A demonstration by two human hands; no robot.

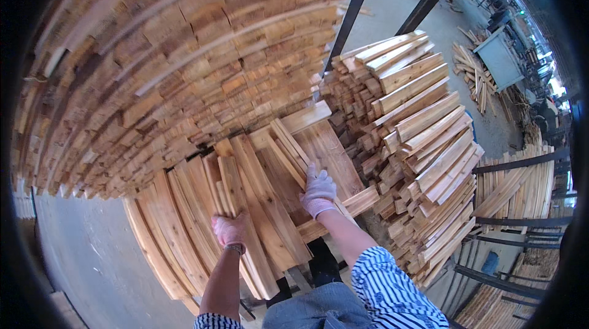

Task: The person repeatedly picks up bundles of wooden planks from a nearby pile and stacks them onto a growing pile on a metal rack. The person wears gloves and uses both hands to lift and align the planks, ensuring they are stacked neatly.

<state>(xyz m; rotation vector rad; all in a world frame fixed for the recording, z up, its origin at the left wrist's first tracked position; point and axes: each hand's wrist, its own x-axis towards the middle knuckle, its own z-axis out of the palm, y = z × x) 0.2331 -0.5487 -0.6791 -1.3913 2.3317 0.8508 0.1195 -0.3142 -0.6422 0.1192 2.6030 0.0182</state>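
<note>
Both hands full of narrow strips amid stacked wood

The person's left hand [230, 229], in a thin pinkish-white glove, has its fingers closed around the near ends of a few slim, pale wooden strips [226, 182]. The right hand [319, 191], in a similar whitish glove, lies further forward with its fingers curled over a second bunch of long, narrow light-brown strips [288, 148]; its fingertips are partly hidden, but the grip looks clamped. Both bunches lie over a layer of broad, reddish-tan wooden planks [264, 194], set side by side in front of the person.

Beyond the planks rises a tall wall of stacked brown board ends [215, 53], laid in close rows. To the right stands a looser pile of pale, square-edged wooden pieces [417, 120], some jutting out unevenly.

Judging by how things lie, the handling is partway through: the tall wall looks well built up, while the planks in front are spread out and the two bunches are not yet released. The right-hand pile holds plenty of wood, though whether it is finished or waiting cannot be told; nor can the amount left.
</note>
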